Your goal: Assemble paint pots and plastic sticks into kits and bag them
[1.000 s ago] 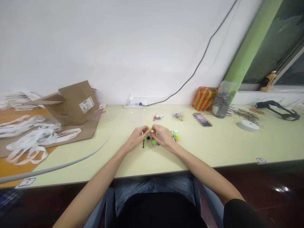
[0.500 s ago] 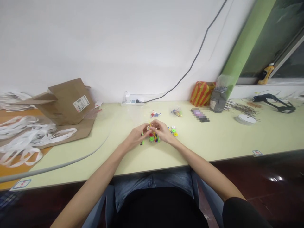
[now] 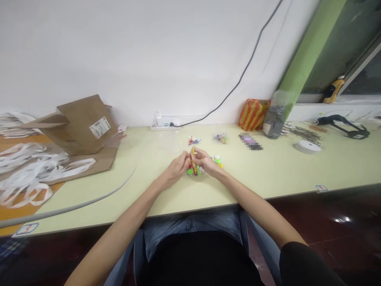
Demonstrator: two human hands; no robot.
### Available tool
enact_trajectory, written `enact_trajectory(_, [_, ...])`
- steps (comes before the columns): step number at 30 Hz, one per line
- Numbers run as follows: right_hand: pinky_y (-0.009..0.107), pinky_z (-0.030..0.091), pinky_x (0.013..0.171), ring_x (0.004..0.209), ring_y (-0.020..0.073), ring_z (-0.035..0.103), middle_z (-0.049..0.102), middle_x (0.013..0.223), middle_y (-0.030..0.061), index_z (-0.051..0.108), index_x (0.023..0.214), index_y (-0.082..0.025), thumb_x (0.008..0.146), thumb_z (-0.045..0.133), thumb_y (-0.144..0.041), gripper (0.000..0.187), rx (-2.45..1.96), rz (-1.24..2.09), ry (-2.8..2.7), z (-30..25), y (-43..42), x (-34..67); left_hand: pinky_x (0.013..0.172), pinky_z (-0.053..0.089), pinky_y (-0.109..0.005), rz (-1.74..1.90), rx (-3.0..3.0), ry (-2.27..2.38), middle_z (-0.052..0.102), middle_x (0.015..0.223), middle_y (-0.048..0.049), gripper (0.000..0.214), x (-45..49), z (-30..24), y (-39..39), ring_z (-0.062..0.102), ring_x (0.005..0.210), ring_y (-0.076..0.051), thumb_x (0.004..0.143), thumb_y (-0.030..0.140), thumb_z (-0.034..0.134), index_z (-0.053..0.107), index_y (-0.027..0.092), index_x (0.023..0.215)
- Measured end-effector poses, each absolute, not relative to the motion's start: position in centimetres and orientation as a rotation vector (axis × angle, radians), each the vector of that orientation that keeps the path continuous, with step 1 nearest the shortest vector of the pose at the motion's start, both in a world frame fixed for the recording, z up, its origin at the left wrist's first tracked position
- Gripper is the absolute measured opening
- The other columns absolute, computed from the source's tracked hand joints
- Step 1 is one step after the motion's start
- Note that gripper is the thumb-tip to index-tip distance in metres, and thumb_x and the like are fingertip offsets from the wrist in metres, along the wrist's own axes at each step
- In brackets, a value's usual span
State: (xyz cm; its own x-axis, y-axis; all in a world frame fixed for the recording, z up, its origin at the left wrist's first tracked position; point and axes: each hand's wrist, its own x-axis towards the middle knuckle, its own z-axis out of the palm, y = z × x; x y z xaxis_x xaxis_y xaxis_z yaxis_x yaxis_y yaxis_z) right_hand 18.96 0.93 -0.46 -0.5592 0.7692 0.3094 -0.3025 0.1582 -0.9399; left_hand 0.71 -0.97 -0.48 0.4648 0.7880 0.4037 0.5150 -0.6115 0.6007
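Note:
My left hand (image 3: 177,168) and my right hand (image 3: 206,160) meet at the middle of the pale green table (image 3: 268,174). Both pinch a small yellow stick-shaped toy piece (image 3: 193,155) held upright between them. Under the hands lies a small heap of colourful plastic toy parts (image 3: 194,171), green, red and blue. A few more round parts (image 3: 218,160) lie just right of my right hand.
Two small bagged toys (image 3: 220,138) and a blurred flat object (image 3: 251,142) lie farther back. A power strip (image 3: 163,125) sits by the wall. A brown cardboard box (image 3: 80,126) and white straps (image 3: 32,167) are at left. A striped bag (image 3: 253,115), grey pouch (image 3: 272,121) and tape roll (image 3: 308,146) are at right.
The hands have lifted a yellow stick piece from the heap and now hold it upright between them. The camera tilted slightly, shifting the scene downward and left.

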Motion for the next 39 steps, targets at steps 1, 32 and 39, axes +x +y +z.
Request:
enact_trajectory(1, [0.027,0.043,0.055,0.052,0.0137,0.047,0.049,0.059,-0.0050,0.045,0.081,-0.024,0.076,0.073,-0.056,0.043,-0.446,1.562,-1.543,-0.4,1.0,19.2,0.066,0.038,-0.026,0.967,2.327,1.130,0.050,0.074,0.0018,0.025,0.4,-0.6,-0.8,0.047,0.064,-0.014,0.104,0.036,0.028,0.046,0.020,0.096])
enact_trajectory(32, [0.022,0.038,0.052,0.060,0.0107,0.049,0.057,0.070,-0.0031,0.054,0.082,-0.022,0.074,0.077,-0.045,0.034,-0.658,1.378,-1.302,0.2,2.2,21.1,0.051,0.021,-0.023,0.507,2.209,1.022,0.032,0.057,0.0065,0.035,-3.1,1.1,0.0,0.028,0.054,-0.008,0.078,0.043,0.073,0.075,0.011,0.093])
enact_trajectory(39, [0.021,0.038,0.052,0.061,0.0103,0.049,0.057,0.070,-0.0031,0.055,0.083,-0.022,0.075,0.076,-0.045,0.032,-0.671,1.371,-1.316,0.3,2.2,21.2,0.051,0.016,-0.024,0.456,2.217,1.022,0.028,0.057,0.0069,0.044,-3.5,0.3,0.5,0.022,0.054,-0.008,0.079,0.049,0.072,0.077,0.012,0.101])
